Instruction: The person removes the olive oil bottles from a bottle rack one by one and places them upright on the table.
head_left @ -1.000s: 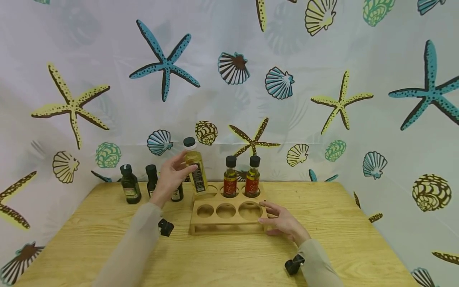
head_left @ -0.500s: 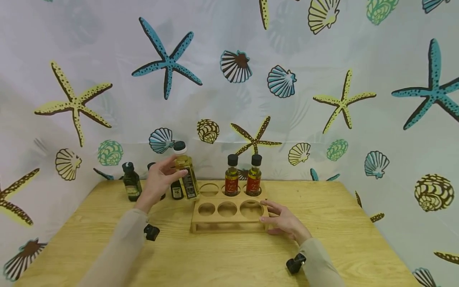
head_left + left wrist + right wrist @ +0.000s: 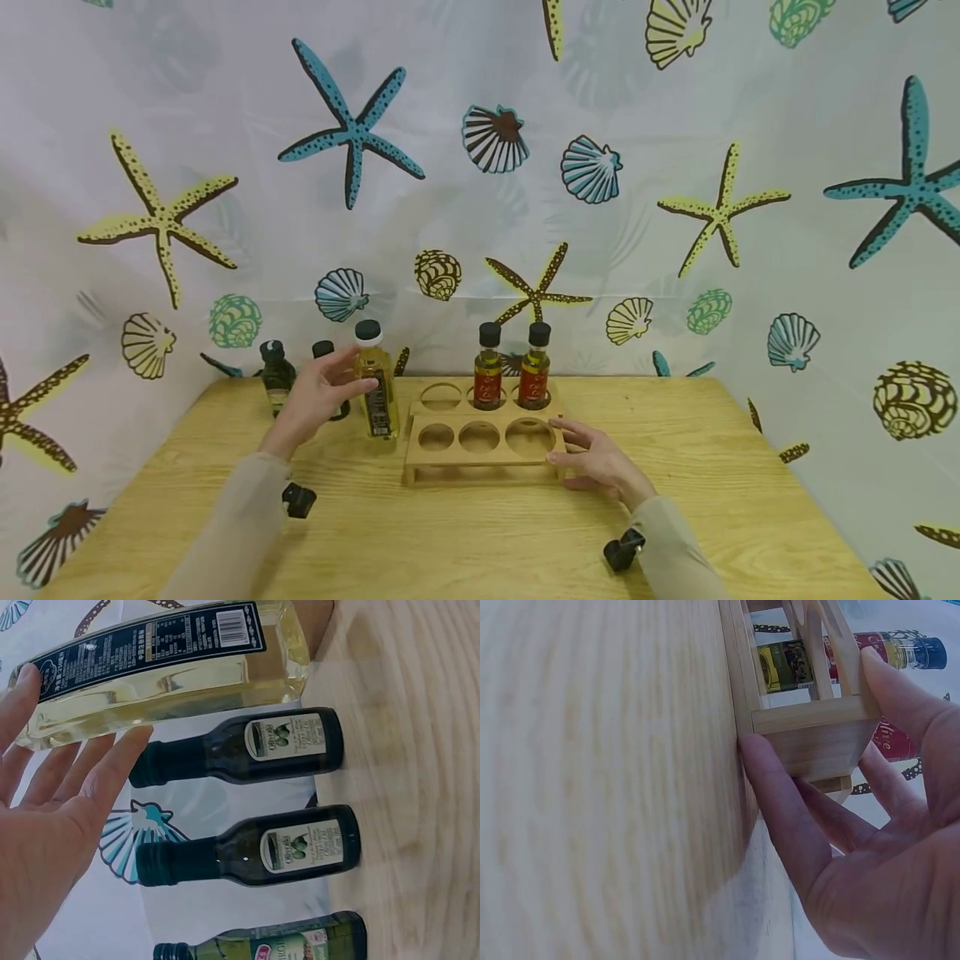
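My left hand (image 3: 311,404) holds a bottle of yellow oil (image 3: 377,392) with a dark cap, thumb on one side and fingers on the other. It stands nearly upright just left of the wooden bottle rack (image 3: 442,457), its base close to the tabletop. In the left wrist view the oil bottle (image 3: 172,664) shows a dark label with a barcode. My right hand (image 3: 603,468) grips the rack's right end; in the right wrist view a fingertip sits at the lower edge of the rack (image 3: 817,746) and the thumb at its upper edge. Two red-labelled oil bottles (image 3: 487,383) occupy the back tier.
Beyond my left hand are two slim dark bottles (image 3: 300,847) and a green bottle (image 3: 285,943), partly hidden in the head view. The rack's front tier has three round holes, and another bare hole is at back left. A patterned curtain (image 3: 450,208) hangs behind the wooden table (image 3: 480,542).
My left hand has carried the yellow oil bottle left and down from above the rack's back-left hole, bringing it upright beside the rack. My right hand keeps its place on the rack.
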`<state>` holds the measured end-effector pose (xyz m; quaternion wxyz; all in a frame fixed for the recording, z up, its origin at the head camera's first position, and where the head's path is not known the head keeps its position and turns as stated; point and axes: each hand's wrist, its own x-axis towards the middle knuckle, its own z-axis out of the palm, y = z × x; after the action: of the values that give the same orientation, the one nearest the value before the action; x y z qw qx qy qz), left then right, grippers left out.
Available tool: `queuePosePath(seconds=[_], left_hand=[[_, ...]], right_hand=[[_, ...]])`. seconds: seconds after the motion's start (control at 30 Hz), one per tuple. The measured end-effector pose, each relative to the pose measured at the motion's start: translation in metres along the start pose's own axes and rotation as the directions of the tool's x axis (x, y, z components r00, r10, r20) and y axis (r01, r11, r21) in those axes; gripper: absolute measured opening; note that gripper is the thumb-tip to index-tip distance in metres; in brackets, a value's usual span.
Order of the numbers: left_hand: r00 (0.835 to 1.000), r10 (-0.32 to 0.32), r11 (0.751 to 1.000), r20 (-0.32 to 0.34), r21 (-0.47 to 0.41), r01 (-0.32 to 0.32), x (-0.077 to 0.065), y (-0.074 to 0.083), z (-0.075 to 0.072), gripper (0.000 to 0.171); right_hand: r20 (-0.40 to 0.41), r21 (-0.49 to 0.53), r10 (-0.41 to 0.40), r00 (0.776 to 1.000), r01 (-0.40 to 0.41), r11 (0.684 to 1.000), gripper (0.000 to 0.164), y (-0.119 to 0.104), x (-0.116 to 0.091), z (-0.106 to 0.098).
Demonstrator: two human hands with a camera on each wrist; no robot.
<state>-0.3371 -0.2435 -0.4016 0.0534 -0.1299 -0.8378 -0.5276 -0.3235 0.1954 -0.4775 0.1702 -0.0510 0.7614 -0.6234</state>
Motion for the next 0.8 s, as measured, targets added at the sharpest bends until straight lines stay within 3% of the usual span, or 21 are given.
queuePosePath(seconds=[0.43, 0.8], left_hand=[[1.0, 0.021, 0.999, 0.021, 0.028, -0.021, -0.001, -0.019, -0.004, 0.08], [1.0, -0.015, 1.0, 0.014, 0.02, 0.014, -0.006, -0.028, -0.006, 0.077]], right_hand=[[0.006, -0.007, -0.016, 1.0, 0.016, 1.0, 0.071, -0.002, 0.0, -0.003], [0.002, -0.008, -0.02, 1.0, 0.02, 1.0, 0.07, 0.0, -0.002, -0.001]])
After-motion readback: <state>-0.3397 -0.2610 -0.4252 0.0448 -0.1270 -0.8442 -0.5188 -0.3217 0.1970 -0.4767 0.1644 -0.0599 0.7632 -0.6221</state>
